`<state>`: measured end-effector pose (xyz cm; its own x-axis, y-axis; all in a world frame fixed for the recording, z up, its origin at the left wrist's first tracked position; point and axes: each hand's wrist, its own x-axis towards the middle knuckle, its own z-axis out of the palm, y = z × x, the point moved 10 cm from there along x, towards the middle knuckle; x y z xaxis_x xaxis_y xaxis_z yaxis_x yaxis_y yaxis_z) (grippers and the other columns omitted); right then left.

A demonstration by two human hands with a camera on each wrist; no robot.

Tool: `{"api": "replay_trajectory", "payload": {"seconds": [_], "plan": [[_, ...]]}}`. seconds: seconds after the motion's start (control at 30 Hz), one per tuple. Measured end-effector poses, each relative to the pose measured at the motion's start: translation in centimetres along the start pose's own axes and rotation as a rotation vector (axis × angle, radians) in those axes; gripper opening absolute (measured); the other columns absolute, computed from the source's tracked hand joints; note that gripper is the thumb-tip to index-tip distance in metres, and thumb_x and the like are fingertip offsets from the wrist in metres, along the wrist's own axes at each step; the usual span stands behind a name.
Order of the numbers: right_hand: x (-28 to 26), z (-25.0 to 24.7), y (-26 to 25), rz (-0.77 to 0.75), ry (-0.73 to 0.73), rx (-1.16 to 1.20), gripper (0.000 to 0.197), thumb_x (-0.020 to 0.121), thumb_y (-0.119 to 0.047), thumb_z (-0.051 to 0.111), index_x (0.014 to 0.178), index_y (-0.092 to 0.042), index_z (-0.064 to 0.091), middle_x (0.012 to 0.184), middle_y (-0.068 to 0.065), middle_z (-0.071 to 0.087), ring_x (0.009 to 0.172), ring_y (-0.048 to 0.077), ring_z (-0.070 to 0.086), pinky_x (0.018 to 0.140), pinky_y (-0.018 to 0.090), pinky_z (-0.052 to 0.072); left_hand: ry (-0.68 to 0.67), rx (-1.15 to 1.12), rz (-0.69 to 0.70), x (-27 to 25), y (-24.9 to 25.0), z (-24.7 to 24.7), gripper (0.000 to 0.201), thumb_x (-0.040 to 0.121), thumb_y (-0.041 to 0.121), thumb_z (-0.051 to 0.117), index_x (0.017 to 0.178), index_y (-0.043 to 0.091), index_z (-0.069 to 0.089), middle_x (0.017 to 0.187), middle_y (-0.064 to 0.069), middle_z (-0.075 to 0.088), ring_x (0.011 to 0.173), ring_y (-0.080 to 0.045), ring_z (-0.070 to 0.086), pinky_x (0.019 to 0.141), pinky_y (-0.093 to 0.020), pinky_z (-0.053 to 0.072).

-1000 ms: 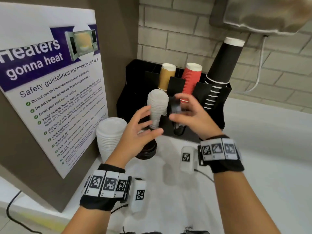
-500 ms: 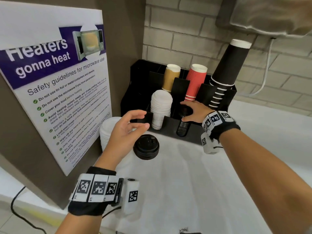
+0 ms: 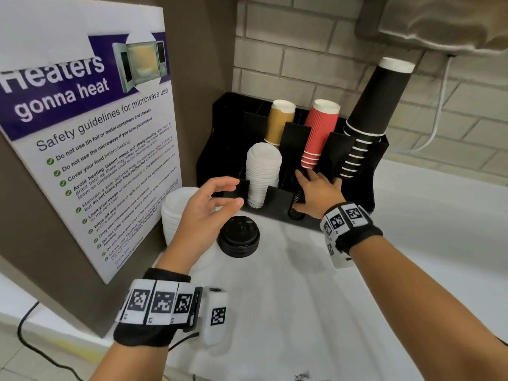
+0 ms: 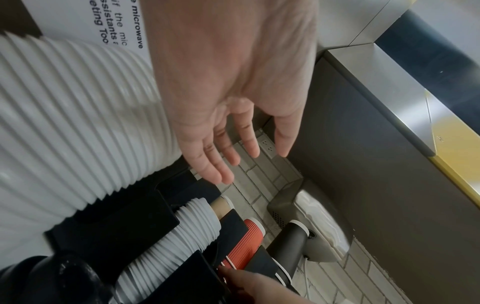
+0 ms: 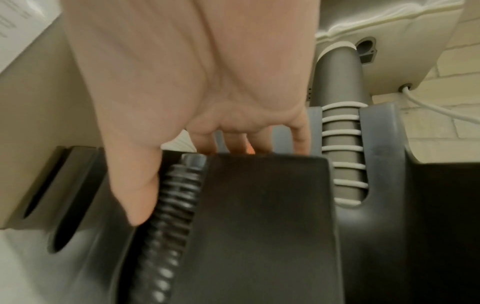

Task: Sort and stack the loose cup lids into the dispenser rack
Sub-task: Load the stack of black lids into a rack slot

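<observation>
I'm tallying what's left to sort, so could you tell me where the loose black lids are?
In the head view, the black lids sit stacked on the counter before the rack, just right of the left hand.

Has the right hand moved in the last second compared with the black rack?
Yes. The right hand went forward and down from in front of the rack, and now rests on its front slot of black lids.

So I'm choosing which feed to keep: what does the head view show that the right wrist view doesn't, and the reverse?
Only the head view shows the left hand, open and empty, the loose black lids and the loose white lids on the counter. Only the right wrist view shows the right hand's thumb lying alongside the racked black lids. Both show the right hand, the rack and the black cups.
</observation>
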<state>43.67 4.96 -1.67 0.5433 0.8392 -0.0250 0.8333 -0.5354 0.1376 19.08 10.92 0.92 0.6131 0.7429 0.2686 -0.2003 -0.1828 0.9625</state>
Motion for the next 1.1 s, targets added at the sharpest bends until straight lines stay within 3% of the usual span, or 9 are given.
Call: {"api": "replay_trajectory", "payload": {"seconds": [0.1,0.2,0.3,0.4,0.53,0.67,0.87,1.03,1.1], "plan": [[-1.2,-2.8,-0.7,-0.007,0.168,0.047,0.082,0.081,-0.037,0.066,0.150,-0.023,0.023,0.151,0.007,0.027,0.140,0.031,0.023,0.108,0.061,0.021,0.006,0.000,-0.002,0.1,-0.2,-0.1,0.030,0.088,0.011,0.068,0.110,0.030,0.063,0.115,0.009,0.061,0.089,0.000,0.066,0.079,-0.010,0.047],[-3.0,-5.9,-4.7,-0.192,0.421,0.130,0.062,0.079,-0.029,0.061,0.139,-0.024,0.042,0.135,0.004,0.044,0.127,0.028,0.036,0.098,0.048,0.031,0.003,-0.004,-0.002,0.2,-0.4,0.0,0.029,0.088,0.012,0.068,0.109,0.032,0.063,0.114,0.009,0.061,0.088,-0.001,0.066,0.079,-0.011,0.048],[-3.4,-3.0,-10.0,-0.412,0.136,0.320,0.057,0.082,-0.037,0.065,0.135,-0.024,0.047,0.125,0.005,0.050,0.120,0.027,0.043,0.096,0.044,0.039,-0.010,-0.004,0.001,0.3,-0.4,0.2,0.030,0.088,0.012,0.069,0.108,0.034,0.063,0.112,0.010,0.061,0.088,-0.001,0.065,0.080,-0.014,0.048],[-3.6,1.4,-12.7,-0.433,-0.193,0.402,0.078,0.075,-0.049,0.072,0.142,-0.029,0.036,0.128,0.007,0.047,0.120,0.026,0.044,0.099,0.045,0.043,-0.015,0.000,0.009,0.3,-0.2,0.4,0.030,0.084,0.019,0.070,0.108,0.036,0.063,0.111,0.010,0.061,0.090,-0.002,0.065,0.082,-0.014,0.048],[-3.6,4.5,-14.2,-0.407,-0.326,0.394,0.100,0.067,-0.050,0.079,0.148,-0.031,0.024,0.138,0.009,0.041,0.126,0.027,0.043,0.101,0.045,0.045,-0.013,0.008,-0.002,0.2,-0.2,0.3,0.029,0.082,0.025,0.068,0.107,0.039,0.063,0.112,0.011,0.062,0.090,-0.004,0.066,0.087,-0.020,0.050],[-3.2,5.3,-14.6,-0.387,-0.334,0.374,0.099,0.068,-0.044,0.079,0.149,-0.028,0.024,0.134,0.012,0.042,0.123,0.031,0.045,0.098,0.045,0.047,-0.019,0.003,0.008,0.2,-0.2,0.2,0.031,0.089,0.013,0.067,0.107,0.038,0.063,0.112,0.010,0.061,0.088,-0.001,0.065,0.084,-0.017,0.049],[-2.9,4.6,-14.0,-0.347,-0.262,0.477,0.092,0.066,-0.041,0.079,0.143,-0.032,0.030,0.121,0.008,0.043,0.115,0.031,0.046,0.097,0.049,0.046,-0.021,-0.007,0.021,0.1,0.2,0.2,0.029,0.086,0.018,0.068,0.108,0.036,0.063,0.112,0.008,0.062,0.089,-0.003,0.065,0.087,-0.020,0.050],[-3.3,1.1,-10.3,-0.290,-0.112,0.904,0.078,0.068,-0.030,0.081,0.135,-0.033,0.041,0.120,0.004,0.050,0.114,0.021,0.050,0.099,0.039,0.046,-0.017,-0.013,0.047,0.4,0.5,0.6,0.031,0.084,0.018,0.070,0.109,0.035,0.062,0.113,0.009,0.061,0.091,-0.001,0.065,0.084,-0.018,0.049],[-4.3,-0.4,-8.8,-0.270,-0.051,1.160,0.072,0.071,-0.023,0.081,0.132,-0.034,0.045,0.114,-0.002,0.057,0.104,0.014,0.059,0.086,0.033,0.053,-0.020,0.028,0.054,0.4,0.3,1.0,0.038,0.082,0.022,0.072,0.113,0.038,0.059,0.117,0.010,0.059,0.100,-0.001,0.062,0.082,-0.015,0.049]]}}
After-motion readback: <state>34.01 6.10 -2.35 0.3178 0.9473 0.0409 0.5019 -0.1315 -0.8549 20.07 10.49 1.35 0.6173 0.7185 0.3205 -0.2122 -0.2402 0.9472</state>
